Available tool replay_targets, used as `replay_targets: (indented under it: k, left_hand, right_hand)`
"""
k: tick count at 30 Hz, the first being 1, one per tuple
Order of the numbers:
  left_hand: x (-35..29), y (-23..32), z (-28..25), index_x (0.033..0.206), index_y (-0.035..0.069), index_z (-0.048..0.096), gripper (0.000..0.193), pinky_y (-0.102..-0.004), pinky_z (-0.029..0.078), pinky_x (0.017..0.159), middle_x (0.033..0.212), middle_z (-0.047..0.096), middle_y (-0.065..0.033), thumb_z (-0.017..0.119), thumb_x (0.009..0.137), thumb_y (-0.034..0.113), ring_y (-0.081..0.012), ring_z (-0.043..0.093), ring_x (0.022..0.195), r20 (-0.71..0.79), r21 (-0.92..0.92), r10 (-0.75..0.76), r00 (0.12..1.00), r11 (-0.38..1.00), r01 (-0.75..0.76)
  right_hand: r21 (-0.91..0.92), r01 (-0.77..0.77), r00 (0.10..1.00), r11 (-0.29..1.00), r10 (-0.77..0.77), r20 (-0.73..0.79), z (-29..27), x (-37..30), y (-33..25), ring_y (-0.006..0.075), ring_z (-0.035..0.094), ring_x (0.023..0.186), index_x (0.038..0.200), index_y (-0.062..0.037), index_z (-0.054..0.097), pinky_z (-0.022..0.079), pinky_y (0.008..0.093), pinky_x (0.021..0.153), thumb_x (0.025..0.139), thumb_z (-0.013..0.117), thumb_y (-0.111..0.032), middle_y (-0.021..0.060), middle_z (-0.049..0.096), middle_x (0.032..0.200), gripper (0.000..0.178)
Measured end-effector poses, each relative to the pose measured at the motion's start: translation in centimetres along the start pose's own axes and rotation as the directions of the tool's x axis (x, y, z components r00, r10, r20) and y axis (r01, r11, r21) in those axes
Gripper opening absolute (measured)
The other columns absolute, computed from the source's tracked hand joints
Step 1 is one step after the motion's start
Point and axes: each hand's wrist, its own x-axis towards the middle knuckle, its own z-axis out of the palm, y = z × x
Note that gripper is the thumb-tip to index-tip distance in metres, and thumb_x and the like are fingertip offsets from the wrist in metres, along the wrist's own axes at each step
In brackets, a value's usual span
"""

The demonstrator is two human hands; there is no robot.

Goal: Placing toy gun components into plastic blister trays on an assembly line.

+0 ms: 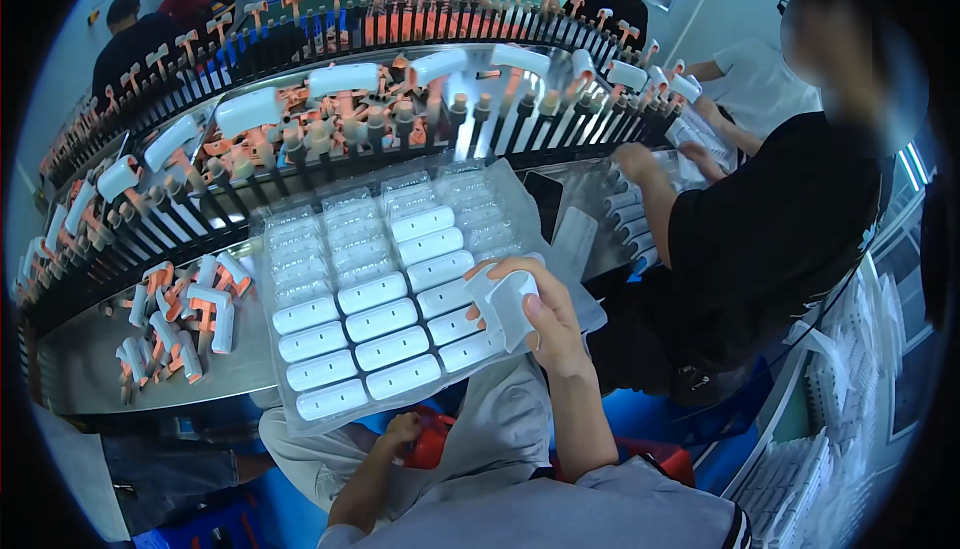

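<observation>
My right hand is closed on a white plastic cover, a curved, hollow-looking piece, above the right side of a clear plastic tray. White oblong covers lie in the tray's near rows and part of its third column. The other tray pockets hold none. My left hand is low by my lap, its fingers curled at the edge of a red stool.
White and orange parts lie piled on the metal table at left. Behind the tray runs a curved line of black posts carrying white parts. A co-worker sits close at right; stacked white trays stand lower right.
</observation>
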Motion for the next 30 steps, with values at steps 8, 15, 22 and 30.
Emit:
replay_targets:
  k: [8, 15, 22, 30]
  left_hand:
    - [-0.1, 0.7, -0.2, 0.126, 0.014, 0.07, 0.04, -0.045, 0.055, 0.094, 0.118, 0.072, -0.0188, 0.059, 0.092, 0.032, -0.0362, 0.07, 0.107, 0.011, -0.023, -0.043, 0.999, 0.999, 0.043]
    - [-0.2, 0.6, -0.5, 0.127, 0.013, 0.069, 0.041, -0.0447, 0.055, 0.093, 0.117, 0.072, -0.019, 0.06, 0.092, 0.033, -0.0357, 0.071, 0.106, 0.01, -0.048, -0.03, 1.0, 0.998, 0.03]
    - [0.0, -0.3, -0.1, 0.126, 0.015, 0.07, 0.04, -0.045, 0.055, 0.093, 0.115, 0.073, -0.018, 0.061, 0.092, 0.034, -0.0355, 0.07, 0.106, -0.014, -0.031, -0.028, 1.0, 0.999, 0.028]
    - [-0.3, 1.0, -0.5, 0.124, 0.016, 0.071, 0.039, -0.0445, 0.055, 0.093, 0.115, 0.073, -0.0175, 0.062, 0.091, 0.034, -0.0342, 0.07, 0.108, 0.031, -0.062, -0.083, 0.996, 0.994, 0.085]
  right_hand:
    - [-0.012, 0.032, 0.999, 0.999, -0.032, 0.022, -0.2, 0.0, -0.2, 0.0224, 0.069, 0.102, 0.13, -0.0032, 0.057, 0.054, 0.0331, 0.086, 0.104, 0.052, -0.032, 0.0151, 0.06, 0.13, 0.04]
    - [-0.008, 0.024, 1.0, 1.0, -0.024, 0.014, -0.1, 0.0, -0.1, 0.0227, 0.07, 0.102, 0.13, -0.0034, 0.058, 0.054, 0.0339, 0.086, 0.104, 0.052, -0.032, 0.0148, 0.06, 0.13, 0.039]
    - [-0.015, 0.03, 0.999, 0.999, -0.03, 0.037, 0.1, 0.1, -0.1, 0.0227, 0.069, 0.103, 0.131, -0.0037, 0.057, 0.053, 0.0336, 0.087, 0.104, 0.051, -0.031, 0.0149, 0.059, 0.131, 0.039]
    - [-0.009, 0.019, 0.999, 1.0, -0.018, 0.031, -0.1, -0.3, -0.3, 0.0225, 0.069, 0.103, 0.131, -0.0036, 0.057, 0.053, 0.0326, 0.086, 0.104, 0.051, -0.032, 0.0152, 0.059, 0.131, 0.04]
